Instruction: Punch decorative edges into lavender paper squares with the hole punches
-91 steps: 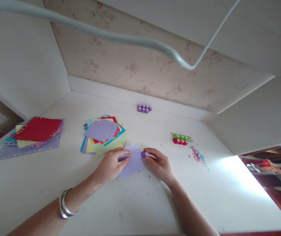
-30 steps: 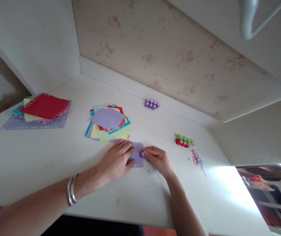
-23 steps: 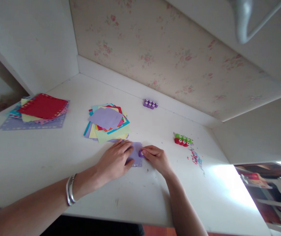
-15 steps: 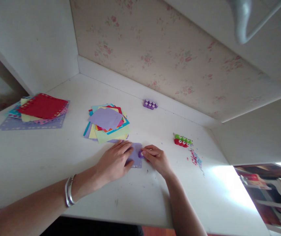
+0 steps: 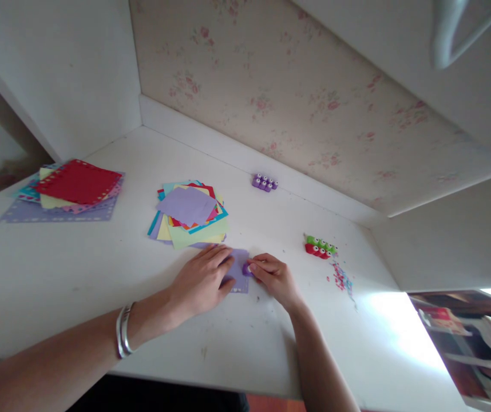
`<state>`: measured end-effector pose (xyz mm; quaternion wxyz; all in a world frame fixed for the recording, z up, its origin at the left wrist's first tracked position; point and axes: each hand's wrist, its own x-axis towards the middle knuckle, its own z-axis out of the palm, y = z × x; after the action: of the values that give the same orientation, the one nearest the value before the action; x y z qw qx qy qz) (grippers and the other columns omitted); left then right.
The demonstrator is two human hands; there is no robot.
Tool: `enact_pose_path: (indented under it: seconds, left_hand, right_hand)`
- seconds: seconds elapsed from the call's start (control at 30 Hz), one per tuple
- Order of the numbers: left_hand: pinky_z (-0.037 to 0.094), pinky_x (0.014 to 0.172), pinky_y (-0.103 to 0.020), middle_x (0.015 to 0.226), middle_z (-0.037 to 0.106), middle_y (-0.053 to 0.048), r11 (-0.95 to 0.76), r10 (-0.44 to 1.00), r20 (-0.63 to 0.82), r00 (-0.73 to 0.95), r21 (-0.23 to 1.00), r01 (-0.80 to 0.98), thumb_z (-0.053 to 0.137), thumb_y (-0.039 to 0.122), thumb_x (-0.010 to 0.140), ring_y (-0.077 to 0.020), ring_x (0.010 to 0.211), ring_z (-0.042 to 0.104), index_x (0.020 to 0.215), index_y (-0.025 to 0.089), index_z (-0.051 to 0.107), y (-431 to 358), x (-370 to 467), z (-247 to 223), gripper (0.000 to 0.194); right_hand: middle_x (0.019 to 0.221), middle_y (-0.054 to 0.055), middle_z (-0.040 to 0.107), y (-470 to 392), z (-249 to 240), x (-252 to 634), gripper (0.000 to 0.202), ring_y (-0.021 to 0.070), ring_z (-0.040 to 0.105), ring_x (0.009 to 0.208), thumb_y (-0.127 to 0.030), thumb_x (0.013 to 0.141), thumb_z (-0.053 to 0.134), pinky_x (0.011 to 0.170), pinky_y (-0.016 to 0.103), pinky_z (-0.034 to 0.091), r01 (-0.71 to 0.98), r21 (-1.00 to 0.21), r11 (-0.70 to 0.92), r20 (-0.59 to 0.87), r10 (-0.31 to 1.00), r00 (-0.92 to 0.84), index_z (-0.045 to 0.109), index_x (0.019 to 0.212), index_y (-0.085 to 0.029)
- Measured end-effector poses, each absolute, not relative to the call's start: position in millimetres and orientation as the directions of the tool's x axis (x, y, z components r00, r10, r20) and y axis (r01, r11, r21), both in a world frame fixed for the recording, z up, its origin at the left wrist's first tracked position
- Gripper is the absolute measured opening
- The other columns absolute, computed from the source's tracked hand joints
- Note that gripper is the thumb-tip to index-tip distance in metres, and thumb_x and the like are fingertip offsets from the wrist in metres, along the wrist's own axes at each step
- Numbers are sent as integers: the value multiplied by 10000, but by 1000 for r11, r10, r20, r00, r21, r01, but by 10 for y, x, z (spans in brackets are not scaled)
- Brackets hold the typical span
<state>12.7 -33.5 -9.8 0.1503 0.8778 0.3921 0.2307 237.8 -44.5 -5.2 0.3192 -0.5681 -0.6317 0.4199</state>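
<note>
Left hand (image 5: 200, 281), center of frame: palm down, pressing the lilac sheet (image 5: 240, 270) onto the white table (image 5: 151, 343); fingers close together, thumb a bit apart, not clamped on anything. Silver bracelet (image 5: 124, 331) on that wrist. Right hand (image 5: 273, 277), just right of center: thumb and fingertips clamped on the small purple punch (image 5: 246, 269), which sits at the right edge of the lilac sheet. Sheet lies flat in the center of the frame, partly under the left hand, small cutouts along its lower edge (shapes too small to read).

Loose paper pile (image 5: 187, 207) above the left hand, left of center: lilac on top, then red, blue, yellow, pale green, edges fanned out. Punched-edge stack (image 5: 78, 183) at the left of the frame: red sheet on top with holes along its borders, yellow, pink and a wider lilac one below.

Purple punch group (image 5: 265, 182) above center, near the foot of the floral wall (image 5: 245, 86). Green punches (image 5: 314, 241) and red punches (image 5: 317, 250) right of center, rows side by side. Confetti bits (image 5: 342, 278), pink and blue, scattered just below those. White bent tube (image 5: 443, 34) at upper right, out of focus.
</note>
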Motion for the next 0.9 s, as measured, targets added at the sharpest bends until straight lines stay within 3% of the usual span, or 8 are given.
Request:
enact_pose_path:
  seconds: [0.43,0.9]
  left_hand:
    - [347,1138,-458,1326,580,-119,-655,750,316,581,475,587,579,291,881,-274,1273,501,1199,170,615,-330,118,-117,343]
    - [336,1138,-450,1324,578,-117,-649,758,309,575,452,613,572,300,881,-267,1272,495,1210,178,608,-346,134,-155,353]
  right_hand:
    - [915,41,643,-442,-21,2358,244,131,595,708,-458,864,640,607,250,478,475,-880,9,-72,986,-153,794,912,-276]
    - [986,33,673,-405,31,2317,219,111,606,623,-408,794,704,593,256,497,481,-864,-149,-214,973,-83,784,935,-260]
